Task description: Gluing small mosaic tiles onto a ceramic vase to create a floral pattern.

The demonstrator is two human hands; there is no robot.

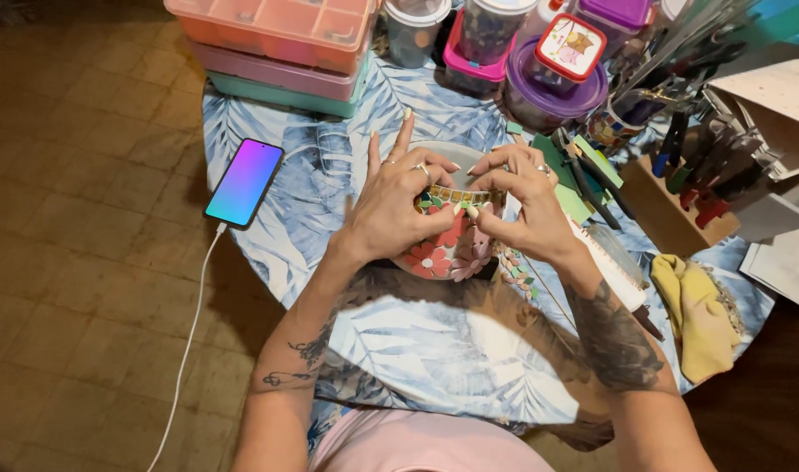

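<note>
Mosaic bowl (452, 253) at frame centre on round table (417, 350). Left hand (390, 210) and right hand (526, 205) both pinch a tile strip (456, 194) at its rim. Open cloth below the bowl. Phone (244, 182) at left edge. Stacked boxes (281, 52) upper left; tubs (548, 74) crowd top.

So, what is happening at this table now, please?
A person works with both bare hands on a round mosaic pot with red flower tiles. The left hand steadies its side, and the right hand presses at a row of small tiles near the rim. A phone lies charging to the left.
</note>
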